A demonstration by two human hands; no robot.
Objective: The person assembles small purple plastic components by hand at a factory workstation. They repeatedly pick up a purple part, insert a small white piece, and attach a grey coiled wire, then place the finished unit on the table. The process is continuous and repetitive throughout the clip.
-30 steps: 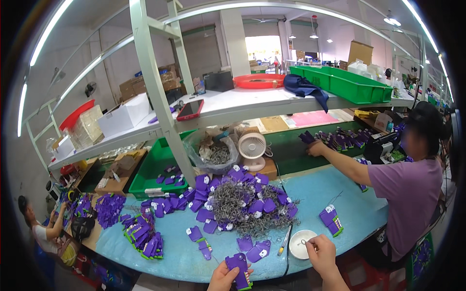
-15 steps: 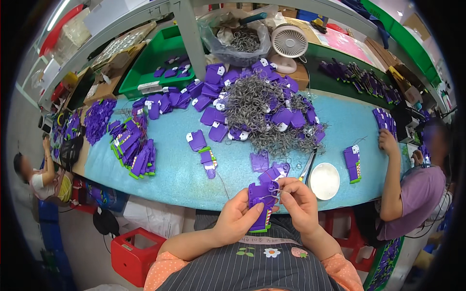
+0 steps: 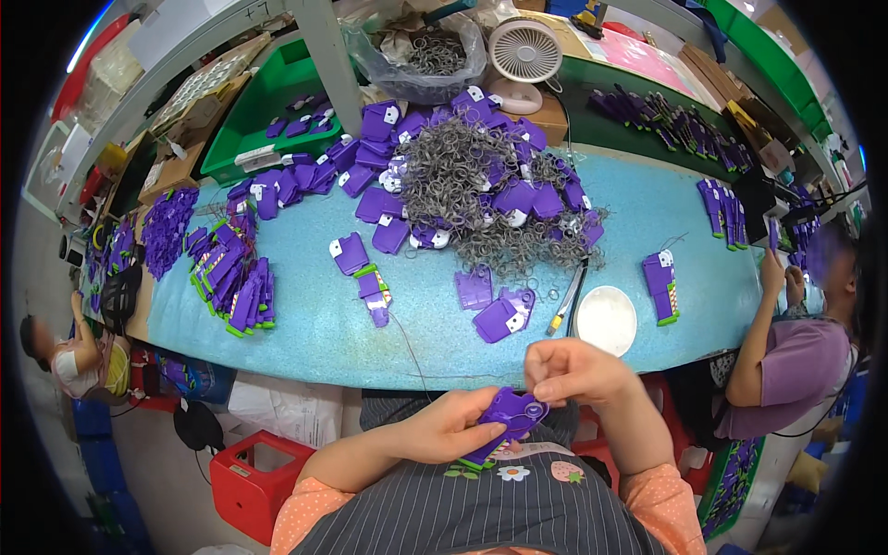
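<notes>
My left hand (image 3: 451,427) is closed around a purple plastic case (image 3: 511,413) with a green end, held tilted over my apron just off the table edge. A small ring sits at the case's upper corner. Bent over that corner is my right hand (image 3: 583,375), thumb and fingertips pinched together; whatever is between them is too small to make out. On the table ahead lie a purple half-shell with a white patch (image 3: 502,317) and another purple piece (image 3: 474,289). Farther off, a large heap of grey metal rings (image 3: 462,176) spreads over purple pieces.
Right of the shells are a yellow-handled cutting tool (image 3: 558,314) and a white bowl (image 3: 606,319). A purple-and-green unit (image 3: 660,287) lies beyond the bowl. Several more are piled at left (image 3: 231,277). A fan (image 3: 524,54) and green crate (image 3: 217,153) stand behind. A co-worker (image 3: 786,361) sits at right.
The purple case has come down toward my apron and tilted more. My right hand now arches over its upper corner. The whole view has shifted slightly. The co-worker's arm at right has moved back.
</notes>
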